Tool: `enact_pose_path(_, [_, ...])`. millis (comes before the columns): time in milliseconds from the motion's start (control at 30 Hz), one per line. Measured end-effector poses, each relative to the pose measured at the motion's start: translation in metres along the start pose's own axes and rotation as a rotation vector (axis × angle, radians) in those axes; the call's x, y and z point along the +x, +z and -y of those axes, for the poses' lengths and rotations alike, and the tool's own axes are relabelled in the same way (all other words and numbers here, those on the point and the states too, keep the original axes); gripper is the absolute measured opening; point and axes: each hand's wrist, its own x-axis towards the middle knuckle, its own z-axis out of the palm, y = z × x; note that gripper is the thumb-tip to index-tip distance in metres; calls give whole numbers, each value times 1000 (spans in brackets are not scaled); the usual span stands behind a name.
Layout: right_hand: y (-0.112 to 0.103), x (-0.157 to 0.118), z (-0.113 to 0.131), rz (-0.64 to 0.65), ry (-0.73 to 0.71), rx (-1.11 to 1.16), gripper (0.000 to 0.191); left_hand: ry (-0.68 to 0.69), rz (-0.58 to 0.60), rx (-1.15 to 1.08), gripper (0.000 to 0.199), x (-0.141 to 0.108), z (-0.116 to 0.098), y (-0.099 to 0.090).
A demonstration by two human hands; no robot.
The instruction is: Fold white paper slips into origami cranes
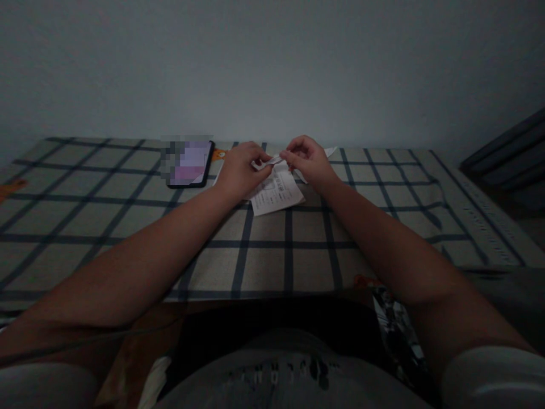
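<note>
A white printed sheet of paper (279, 192) lies near the back of the checked cloth, its upper edge raised and crumpled or folded between my hands. My left hand (243, 170) pinches that edge from the left with thumb and fingers. From the right, my right hand (310, 162) pinches the same edge between thumb and forefinger, its other fingers curled. A white paper corner pokes out behind my right hand, and another bit of paper shows beside my left wrist.
A phone (191, 165) with a lit screen, partly pixelated, lies left of my left hand. The checked tablecloth (268, 261) covers the table, which meets a plain wall (272, 68). Dark slatted furniture (511, 159) stands at the right. A cable (85, 341) crosses below my left forearm.
</note>
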Motion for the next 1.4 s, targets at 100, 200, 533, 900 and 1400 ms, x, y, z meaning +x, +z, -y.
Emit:
enact_pose_path(100, [1, 0, 0, -17, 13, 11, 43, -43, -35, -48, 7, -1, -2, 0])
enact_pose_path(200, [2, 1, -1, -57, 64, 41, 43, -120, -25, -137, 12, -3, -5, 1])
enact_pose_path(533, [0, -1, 8, -52, 161, 54, 26, -312, 3, -419, 32, -1, -3, 9])
enact_pose_path(900, [1, -2, 15, -42, 191, 28, 11, -475, 22, -798, 22, 0, -7, 13])
enact_pose_path(1400, [-7, -2, 15, -1, -102, -324, 9, -293, 96, -416, 15, -2, -6, 7])
